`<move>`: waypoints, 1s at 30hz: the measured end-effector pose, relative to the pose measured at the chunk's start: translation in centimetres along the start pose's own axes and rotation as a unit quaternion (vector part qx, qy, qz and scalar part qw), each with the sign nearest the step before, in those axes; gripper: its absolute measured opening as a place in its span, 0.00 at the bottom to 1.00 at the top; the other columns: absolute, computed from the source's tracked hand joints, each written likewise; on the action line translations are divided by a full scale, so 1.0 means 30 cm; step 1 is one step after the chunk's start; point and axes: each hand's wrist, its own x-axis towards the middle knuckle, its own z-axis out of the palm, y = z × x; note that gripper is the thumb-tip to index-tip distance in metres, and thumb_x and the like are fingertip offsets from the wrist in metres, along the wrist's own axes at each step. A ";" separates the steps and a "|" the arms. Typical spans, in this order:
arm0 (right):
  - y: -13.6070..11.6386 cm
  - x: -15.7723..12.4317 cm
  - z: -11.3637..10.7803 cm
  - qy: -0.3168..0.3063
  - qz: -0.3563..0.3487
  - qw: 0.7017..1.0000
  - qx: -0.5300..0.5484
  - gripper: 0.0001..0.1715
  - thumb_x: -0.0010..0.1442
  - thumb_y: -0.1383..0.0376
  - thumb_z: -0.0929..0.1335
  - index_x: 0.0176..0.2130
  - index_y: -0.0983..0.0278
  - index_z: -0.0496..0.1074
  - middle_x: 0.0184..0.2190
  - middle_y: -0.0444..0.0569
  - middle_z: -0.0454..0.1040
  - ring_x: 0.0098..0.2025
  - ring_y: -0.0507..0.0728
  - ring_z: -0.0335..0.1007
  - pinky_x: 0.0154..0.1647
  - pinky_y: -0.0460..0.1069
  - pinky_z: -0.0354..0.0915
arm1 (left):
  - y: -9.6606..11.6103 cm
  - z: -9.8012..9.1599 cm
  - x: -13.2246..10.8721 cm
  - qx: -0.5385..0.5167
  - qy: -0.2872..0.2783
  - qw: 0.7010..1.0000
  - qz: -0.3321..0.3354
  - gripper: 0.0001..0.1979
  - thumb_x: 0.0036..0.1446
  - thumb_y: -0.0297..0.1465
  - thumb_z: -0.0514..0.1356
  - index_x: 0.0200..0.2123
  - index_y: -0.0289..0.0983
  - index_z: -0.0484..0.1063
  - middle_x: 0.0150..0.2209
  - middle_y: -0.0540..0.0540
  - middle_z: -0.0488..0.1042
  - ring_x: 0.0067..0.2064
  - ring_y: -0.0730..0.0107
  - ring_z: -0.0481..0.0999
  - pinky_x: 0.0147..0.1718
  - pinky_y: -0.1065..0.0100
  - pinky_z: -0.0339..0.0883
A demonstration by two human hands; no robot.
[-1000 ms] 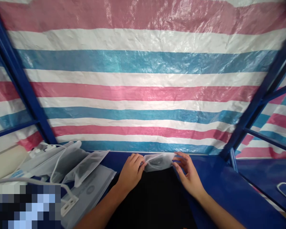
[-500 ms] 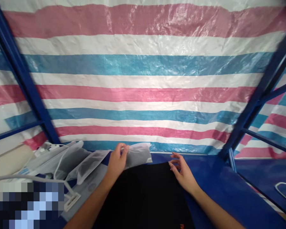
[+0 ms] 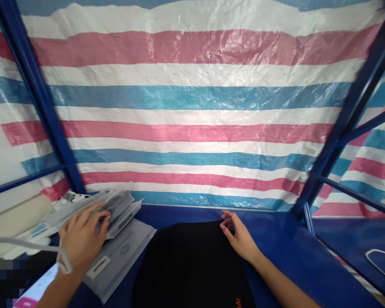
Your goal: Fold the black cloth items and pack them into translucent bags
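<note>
My left hand [image 3: 85, 233] is at the left, over a pile of frosted plastic bags. Its fingers curl round the near end of a frosted bag [image 3: 123, 201] with something grey inside; the grip is partly hidden. A flat frosted bag [image 3: 125, 248] with a white barcode label [image 3: 98, 266] lies just right of my wrist. In front of me is a smooth black item [image 3: 192, 265] with a rounded far edge and orange lettering at the lower right; I cannot tell its kind. My right hand [image 3: 239, 237] rests by its far right corner, fingers loosely bent and apart, holding nothing.
A blue surface [image 3: 285, 248] carries these things. Behind hangs a striped plastic sheet [image 3: 195, 132] between blue metal posts [image 3: 41, 98]. A white cable [image 3: 25, 242] crosses near my left wrist, above a lit screen [image 3: 40, 286]. A white wire loop [image 3: 381, 259] sits far right.
My left hand has carried the frosted bag from behind the black item leftward onto the pile. My right hand stays by the black item's corner. The view has shifted slightly.
</note>
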 end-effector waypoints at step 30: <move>-0.195 -0.025 0.014 -0.196 -0.059 0.960 -0.190 0.12 0.69 0.57 0.74 0.51 0.56 0.77 0.46 0.50 0.76 0.48 0.63 0.74 0.49 0.56 0.71 | 0.701 0.218 -0.134 -0.292 -0.432 0.820 0.237 0.14 0.72 0.36 0.58 0.56 0.42 0.75 0.51 0.43 0.77 0.47 0.59 0.81 0.47 0.62 0.73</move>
